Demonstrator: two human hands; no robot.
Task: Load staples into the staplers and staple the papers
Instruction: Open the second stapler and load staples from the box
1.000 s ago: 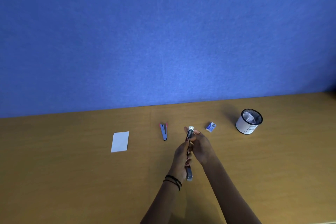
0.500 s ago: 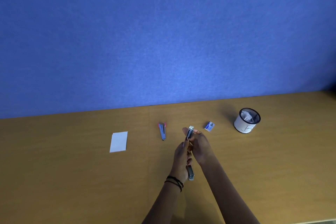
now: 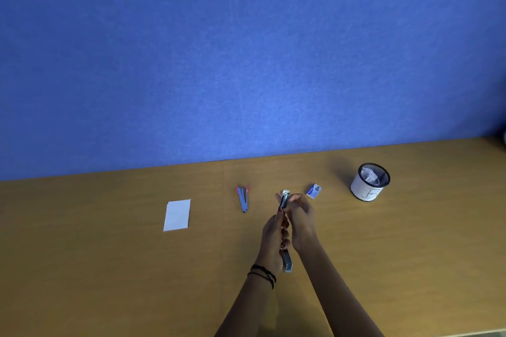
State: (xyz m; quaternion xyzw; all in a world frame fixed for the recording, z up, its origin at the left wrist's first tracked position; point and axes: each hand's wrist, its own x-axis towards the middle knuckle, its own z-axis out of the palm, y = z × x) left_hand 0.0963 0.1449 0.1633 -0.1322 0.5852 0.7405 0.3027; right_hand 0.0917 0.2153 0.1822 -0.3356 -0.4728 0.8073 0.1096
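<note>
While looking down through the head view, saw a silver stapler [image 3: 284,201] held over the middle of the wooden table [image 3: 109,268], lying along the 12-to-6 o'clock line. Found the left hand [image 3: 273,238] curled round its midsection and the right hand [image 3: 301,221] pinching its 12 o'clock end between thumb and fingers. Saw its 6 o'clock end poking out below the left palm, beside the black bands [image 3: 262,275] on that wrist.

Found bare wood wide open at 3, 6 and 9 o'clock of the hands. Spotted a second stapler [image 3: 243,198] with pink trim flat at 11 o'clock, apart from the hands, and a small blue staple box [image 3: 313,191] near at 1 o'clock, untouched. Saw a white mesh pot [image 3: 370,182] well apart at 2 o'clock and the white papers [image 3: 177,215] well apart at 9 o'clock, flat. Met the table's far edge at 12 o'clock against a blue wall [image 3: 246,63]; caught its near edge only at the view's 5 o'clock corner.

Could not make out the held stapler's middle behind the fingers, nor whether staples sat inside it or its low end touched the wood. Could not tell what pale crumpled stuff filled the pot. Lost both forearms at the view's bottom edge.

Noted a smooth yellow-brown tabletop, dimly lit, under a plain textured wall.
</note>
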